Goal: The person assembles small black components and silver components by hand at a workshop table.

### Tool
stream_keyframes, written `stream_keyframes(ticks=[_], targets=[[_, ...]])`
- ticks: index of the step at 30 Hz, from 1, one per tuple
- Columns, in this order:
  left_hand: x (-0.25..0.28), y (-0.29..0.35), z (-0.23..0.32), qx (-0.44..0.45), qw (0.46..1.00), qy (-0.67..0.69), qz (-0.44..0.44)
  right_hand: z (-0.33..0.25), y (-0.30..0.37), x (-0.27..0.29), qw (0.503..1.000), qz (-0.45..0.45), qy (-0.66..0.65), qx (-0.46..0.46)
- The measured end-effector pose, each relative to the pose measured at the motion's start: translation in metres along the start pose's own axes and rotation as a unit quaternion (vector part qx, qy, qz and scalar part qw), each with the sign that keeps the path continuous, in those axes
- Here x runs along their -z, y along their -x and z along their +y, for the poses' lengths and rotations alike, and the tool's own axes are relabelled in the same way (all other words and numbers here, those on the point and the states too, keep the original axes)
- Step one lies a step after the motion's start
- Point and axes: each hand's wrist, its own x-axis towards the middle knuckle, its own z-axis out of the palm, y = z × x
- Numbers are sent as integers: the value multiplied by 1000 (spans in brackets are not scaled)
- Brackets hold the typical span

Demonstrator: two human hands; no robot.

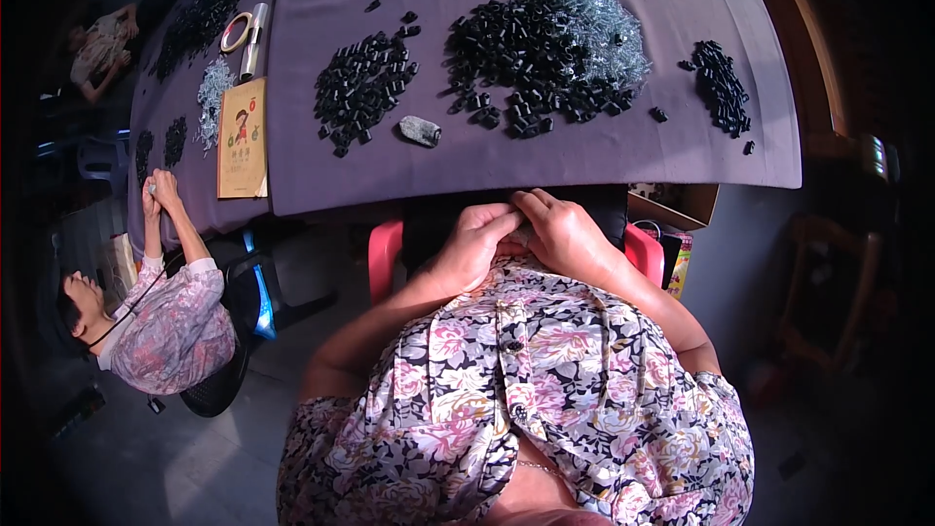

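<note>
My left hand (475, 242) and my right hand (565, 230) meet in front of my body, just below the near edge of the table. Their fingers are closed and pressed together at the tips. A bit of something greyish shows between them, too covered to name. Beyond the hands, on the purple-grey tablecloth (370, 170), lies a big heap of small black parts (516, 63). Small clear or silvery pieces (604, 34) overlap its right side. To the left are a smaller heap of black parts (360, 88) and a grey, rough-looking lump (420, 131).
A narrow pile of black parts (721, 88) lies at the right. On the left stand a tan booklet (243, 141), a tape roll (236, 32) and a silvery roll (254, 39). Another person (166, 331) sits at left, hands together. A red chair (386, 258) and an open box (682, 203) are near me.
</note>
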Motion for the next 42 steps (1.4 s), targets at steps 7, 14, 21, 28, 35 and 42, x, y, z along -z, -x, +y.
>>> stream_keyframes(ticks=[7, 14, 21, 28, 35, 42], targets=[[-5, 1, 2, -3, 1000, -24, -19, -3, 3, 7, 999, -33, -12, -23], [1, -6, -5, -6, 994, -105, -20, 3, 6, 3, 998, -50, 16, -25], [3, -7, -5, 3, 997, -75, -32, 6, 7, 2, 997, -63, 32, -33], [-22, 5, 26, -22, 998, 58, -33, -5, -4, 22, 991, 25, -133, 0], [-21, 6, 43, 5, 994, 91, -60, -5, -16, 30, 977, 80, -177, 84], [-18, 3, 40, -13, 995, 77, -55, -7, -21, 33, 981, 42, -182, 46]])
